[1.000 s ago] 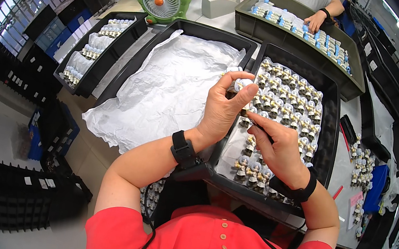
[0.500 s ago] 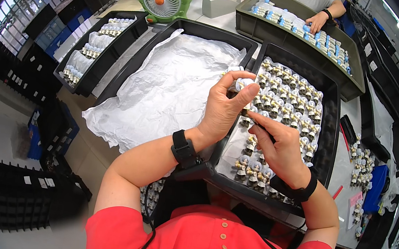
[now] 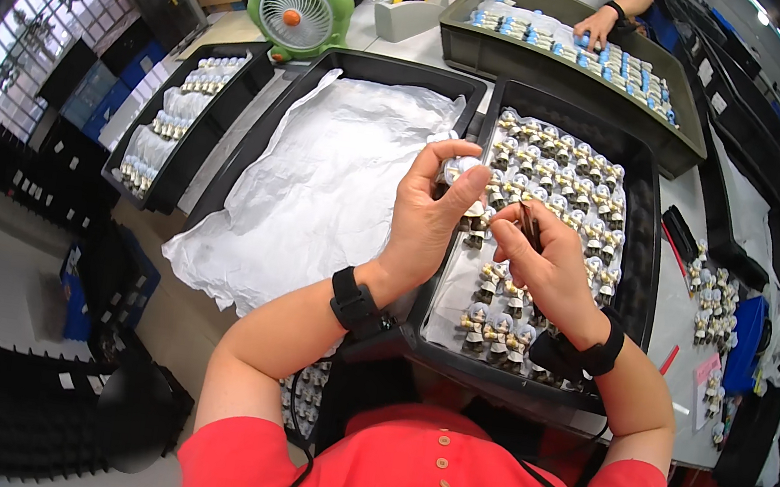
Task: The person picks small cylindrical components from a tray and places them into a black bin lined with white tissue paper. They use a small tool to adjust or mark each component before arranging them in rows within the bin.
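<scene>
My left hand (image 3: 418, 223) is closed on a small figurine (image 3: 460, 168) with pale hair, holding it between thumb and fingers above the inner edges of two black trays. Just to the right, my right hand (image 3: 554, 270) grips a thin dark tool (image 3: 528, 224); its exact kind is hard to make out. Beneath both hands, the right black tray (image 3: 633, 305) holds rows of similar figurines (image 3: 542, 170) on white lining. Crumpled white paper (image 3: 331, 167) lines the left black tray (image 3: 255, 142).
A green fan (image 3: 298, 10) stands behind the left tray, near a grey tape dispenser (image 3: 408, 17). Across the table, another person's hand (image 3: 596, 26) reaches into an olive crate (image 3: 569, 78) of blue-and-white pieces. More figurines (image 3: 719, 307) lie at the right; a narrow black tray (image 3: 179, 122) stands left.
My right hand has drawn the dark tool back from the figurine and tilted it more upright. My left hand still holds the figurine. The whole view has shifted slightly.
</scene>
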A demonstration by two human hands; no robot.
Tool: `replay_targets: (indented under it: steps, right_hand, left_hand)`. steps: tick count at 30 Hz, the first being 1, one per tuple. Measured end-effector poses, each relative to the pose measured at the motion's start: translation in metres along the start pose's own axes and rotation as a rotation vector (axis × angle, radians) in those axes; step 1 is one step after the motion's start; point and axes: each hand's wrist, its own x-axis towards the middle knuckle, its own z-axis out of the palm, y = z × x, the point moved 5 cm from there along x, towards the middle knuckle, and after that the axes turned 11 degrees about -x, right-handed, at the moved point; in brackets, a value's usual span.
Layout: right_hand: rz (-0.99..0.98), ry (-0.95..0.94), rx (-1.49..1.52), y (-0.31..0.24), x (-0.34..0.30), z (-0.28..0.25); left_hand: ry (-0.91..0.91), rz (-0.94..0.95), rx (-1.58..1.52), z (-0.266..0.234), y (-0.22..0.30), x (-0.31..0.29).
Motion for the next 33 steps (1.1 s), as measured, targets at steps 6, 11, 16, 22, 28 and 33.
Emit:
replay_targets:
  steps: [6, 11, 16, 22, 28, 33]
  right_hand:
    - [0.014, -0.11, 0.083, 0.01, 0.002, 0.006]
    - [0.024, -0.147, 0.15, 0.009, 0.002, 0.007]
    - [-0.006, -0.155, 0.113, 0.004, 0.002, 0.006]
    - [-0.037, -0.107, 0.047, 0.005, 0.001, 0.004]
    - [0.034, -0.112, 0.204, 0.012, 0.005, 0.005]
    - [-0.026, -0.116, 0.154, 0.012, 0.004, 0.007]
  left_hand:
    - [-0.024, -0.032, 0.151, 0.006, 0.001, -0.009]
    - [-0.014, 0.018, 0.077, 0.005, -0.003, -0.008]
    - [-0.03, 0.049, 0.117, 0.002, -0.003, -0.009]
    - [-0.026, 0.084, 0.07, 0.006, 0.003, -0.008]
    - [-0.03, 0.097, 0.009, 0.005, 0.004, -0.007]
    - [-0.066, 0.096, 0.02, 0.011, 0.007, -0.01]
